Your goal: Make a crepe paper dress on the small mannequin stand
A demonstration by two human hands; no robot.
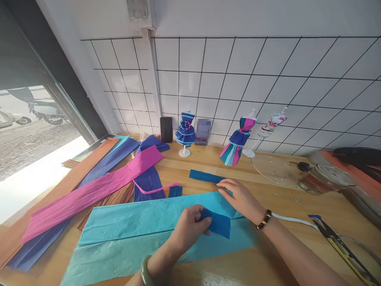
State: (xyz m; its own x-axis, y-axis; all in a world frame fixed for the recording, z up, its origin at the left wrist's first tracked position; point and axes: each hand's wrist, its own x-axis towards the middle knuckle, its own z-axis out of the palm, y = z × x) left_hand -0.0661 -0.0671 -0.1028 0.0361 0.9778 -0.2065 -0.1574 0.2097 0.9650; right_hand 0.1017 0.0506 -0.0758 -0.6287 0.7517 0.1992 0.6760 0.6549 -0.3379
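Note:
My left hand (190, 226) pinches a small rectangular piece of dark blue crepe paper (220, 225) between thumb and fingers. Below it spreads a wide turquoise crepe paper sheet (127, 218) with a fold line along its length. Further back, my right hand (242, 200) reaches over the sheet's far right part, thumb and fingers apart. Its fingertips are at the right end of a narrow dark blue strip (205, 176) lying on the wooden table; whether they touch it I cannot tell. Another small blue piece (175, 192) lies behind the turquoise sheet.
Pink (95, 190), brown (68, 186) and blue paper lengths overlap at left. Along the tiled wall stand a phone (166, 129) and small dress forms in blue (185, 135), pink-blue (239, 139) and patterned (272, 125) outfits. Scissors (342, 248) and a glass jar (326, 178) are at right.

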